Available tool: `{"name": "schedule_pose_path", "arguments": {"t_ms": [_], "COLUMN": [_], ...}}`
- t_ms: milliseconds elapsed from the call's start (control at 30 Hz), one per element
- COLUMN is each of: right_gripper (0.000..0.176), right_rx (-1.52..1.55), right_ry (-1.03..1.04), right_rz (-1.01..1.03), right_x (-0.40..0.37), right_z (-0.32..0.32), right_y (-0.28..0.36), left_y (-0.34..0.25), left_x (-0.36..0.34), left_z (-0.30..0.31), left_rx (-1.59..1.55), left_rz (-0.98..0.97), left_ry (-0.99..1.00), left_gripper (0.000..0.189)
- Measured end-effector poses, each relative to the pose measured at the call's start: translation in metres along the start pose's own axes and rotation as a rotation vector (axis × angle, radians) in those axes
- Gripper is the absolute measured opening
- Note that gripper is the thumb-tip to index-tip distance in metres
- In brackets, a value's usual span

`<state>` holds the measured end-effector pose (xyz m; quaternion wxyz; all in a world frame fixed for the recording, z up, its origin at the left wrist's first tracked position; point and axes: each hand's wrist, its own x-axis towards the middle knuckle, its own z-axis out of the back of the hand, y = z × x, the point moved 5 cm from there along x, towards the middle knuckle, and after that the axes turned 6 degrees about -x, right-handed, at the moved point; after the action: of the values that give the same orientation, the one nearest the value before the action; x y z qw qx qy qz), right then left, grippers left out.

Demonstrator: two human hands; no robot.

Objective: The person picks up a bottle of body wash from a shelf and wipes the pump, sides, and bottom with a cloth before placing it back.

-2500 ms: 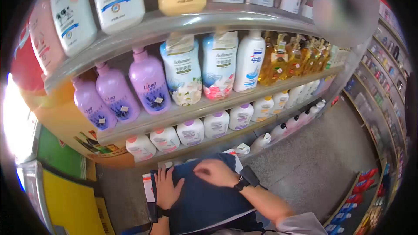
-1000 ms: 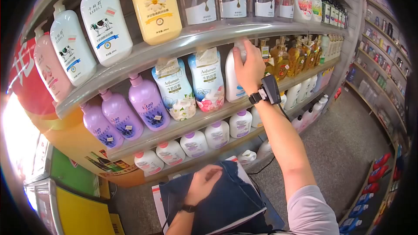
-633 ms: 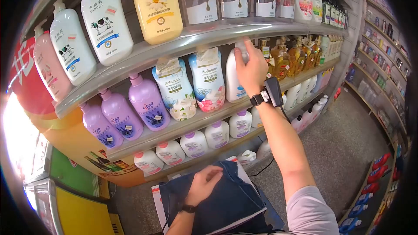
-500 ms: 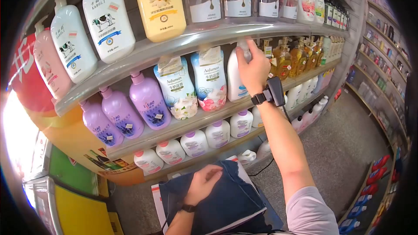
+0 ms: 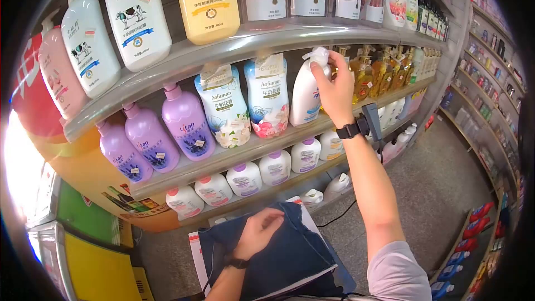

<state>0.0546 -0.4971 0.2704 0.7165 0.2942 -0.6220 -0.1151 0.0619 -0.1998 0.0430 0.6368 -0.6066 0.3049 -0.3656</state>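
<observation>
On the middle shelf [image 5: 253, 155], a white pump bottle [image 5: 304, 97] leans toward the right at its top. My right hand [image 5: 337, 89] is closed around the bottle's neck, just below the white pump head, and hides part of its label. Two Aofuman bottles with floral prints stand left of it, the nearer one [image 5: 267, 100] close beside it. Amber pump bottles [image 5: 365, 75] are behind and right of my hand. Down low, my left hand [image 5: 259, 233] rests on dark blue cloth [image 5: 278, 262], fingers loosely bent and apart from the thumb, holding nothing.
Purple Litao pump bottles [image 5: 186, 125] fill the middle shelf's left end. Above, the upper shelf's edge [image 5: 267, 36] overhangs, carrying large bottles. White bottles [image 5: 244, 178] line a lower shelf. A black cable [image 5: 340, 214] hangs by my right forearm. More shelving stands across the aisle [image 5: 423, 184].
The white bottle has gone from nearly upright to tilted, its top drawn forward and right by my right hand. The view has shifted slightly. My left hand stays on the cloth.
</observation>
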Motion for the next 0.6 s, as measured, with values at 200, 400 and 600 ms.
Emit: {"name": "schedule_pose_path", "arguments": {"t_ms": [200, 400, 600], "right_gripper": [0.041, 0.044, 0.062], "right_rx": [-0.013, 0.042, -0.058], "right_ry": [0.012, 0.132, 0.302], "right_rz": [0.014, -0.049, 0.117], "right_x": [-0.013, -0.019, -0.041], "right_z": [0.014, 0.005, 0.016], "right_y": [0.015, -0.008, 0.012], "left_y": [-0.002, -0.01, -0.004], "left_x": [0.0, -0.001, -0.006], "left_z": [0.002, 0.0, 0.007], "left_rx": [0.037, 0.013, -0.036], "left_rz": [0.002, -0.011, -0.017], "left_ry": [0.002, 0.015, -0.002], "left_gripper": [0.02, 0.02, 0.019]}}
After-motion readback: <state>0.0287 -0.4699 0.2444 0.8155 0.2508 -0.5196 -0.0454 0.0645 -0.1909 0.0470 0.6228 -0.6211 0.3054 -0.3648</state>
